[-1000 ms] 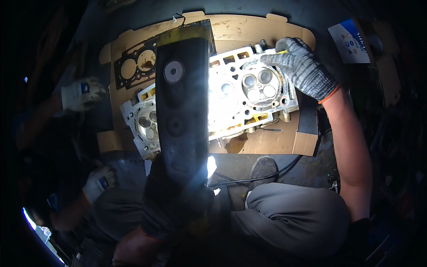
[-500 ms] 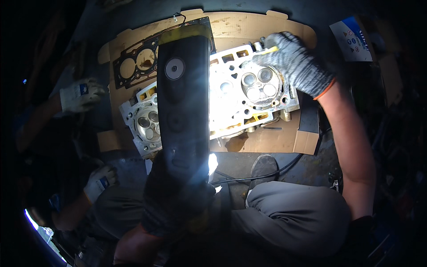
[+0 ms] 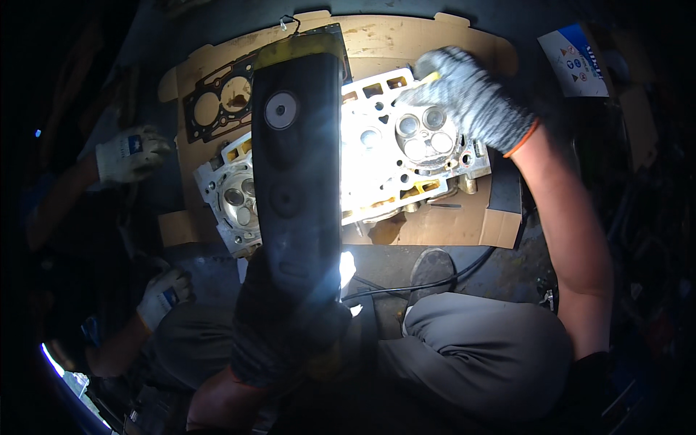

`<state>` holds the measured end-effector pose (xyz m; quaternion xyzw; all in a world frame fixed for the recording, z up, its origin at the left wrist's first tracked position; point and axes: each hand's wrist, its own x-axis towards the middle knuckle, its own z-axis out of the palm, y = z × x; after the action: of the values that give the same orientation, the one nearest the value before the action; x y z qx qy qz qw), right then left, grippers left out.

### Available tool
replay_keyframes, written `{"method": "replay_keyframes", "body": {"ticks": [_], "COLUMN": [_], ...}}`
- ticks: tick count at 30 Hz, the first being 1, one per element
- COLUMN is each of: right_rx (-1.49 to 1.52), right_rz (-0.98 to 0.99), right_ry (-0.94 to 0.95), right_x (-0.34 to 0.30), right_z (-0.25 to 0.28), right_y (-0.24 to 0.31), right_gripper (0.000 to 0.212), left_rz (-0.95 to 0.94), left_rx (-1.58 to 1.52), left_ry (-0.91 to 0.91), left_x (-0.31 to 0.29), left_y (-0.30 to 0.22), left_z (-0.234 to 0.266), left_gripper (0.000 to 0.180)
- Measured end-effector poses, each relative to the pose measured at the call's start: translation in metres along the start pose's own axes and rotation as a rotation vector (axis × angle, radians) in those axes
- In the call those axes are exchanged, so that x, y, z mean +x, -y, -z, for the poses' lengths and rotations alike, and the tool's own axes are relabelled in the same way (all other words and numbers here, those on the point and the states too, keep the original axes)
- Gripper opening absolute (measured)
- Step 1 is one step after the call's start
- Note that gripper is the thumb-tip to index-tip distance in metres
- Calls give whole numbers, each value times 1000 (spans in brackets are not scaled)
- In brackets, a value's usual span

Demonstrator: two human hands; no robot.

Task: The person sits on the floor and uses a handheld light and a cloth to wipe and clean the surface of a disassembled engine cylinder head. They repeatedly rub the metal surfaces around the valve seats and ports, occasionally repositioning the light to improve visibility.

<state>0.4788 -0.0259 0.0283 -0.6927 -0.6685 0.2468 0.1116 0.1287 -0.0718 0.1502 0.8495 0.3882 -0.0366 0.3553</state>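
My left hand (image 3: 290, 319), in a dark glove, is wrapped round the lower end of a long black work light (image 3: 297, 174) with a yellow top end. The light stands up in front of the view and hides the middle of a metal cylinder head (image 3: 391, 181). Its beam glares on the flat face, where round valves show at both ends. Over the far right part of that face is my right hand (image 3: 467, 94), in a grey knitted glove with an orange cuff. Its fingers are closed on a thin yellow tool (image 3: 433, 77), mostly hidden.
Under the cylinder head lies flattened cardboard (image 3: 435, 230). A dark head gasket (image 3: 210, 105) rests on it at the far left. Another person's gloved hands (image 3: 134, 154) are at the left. A black cable (image 3: 464, 270) crosses the floor by a shoe (image 3: 433, 268). A white-and-blue box (image 3: 574, 61) stands far right.
My right hand has slid slightly left and away from me over the cylinder head, the yellow tool with it. The work light has shifted a little left.
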Motion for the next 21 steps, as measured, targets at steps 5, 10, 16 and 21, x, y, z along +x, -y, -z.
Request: {"method": "replay_keyframes", "body": {"ticks": [5, 10, 16, 21], "right_rx": [-453, -58, -197, -237], "right_rz": [406, 153, 290, 203], "right_ry": [15, -67, 23, -34], "right_x": [-13, -45, -109, -104], "right_z": [-22, -25, -36, -45], "right_y": [-2, 1, 27, 46], "right_gripper": [39, 38, 38, 41], "left_rz": [-76, -125, -58, -11], "left_rx": [35, 143, 134, 113], "left_ry": [20, 50, 98, 150], "left_x": [-8, -15, -21, -26], "left_y": [3, 4, 6, 7], "left_z": [0, 7, 2, 1], "left_gripper": [54, 56, 57, 60]}}
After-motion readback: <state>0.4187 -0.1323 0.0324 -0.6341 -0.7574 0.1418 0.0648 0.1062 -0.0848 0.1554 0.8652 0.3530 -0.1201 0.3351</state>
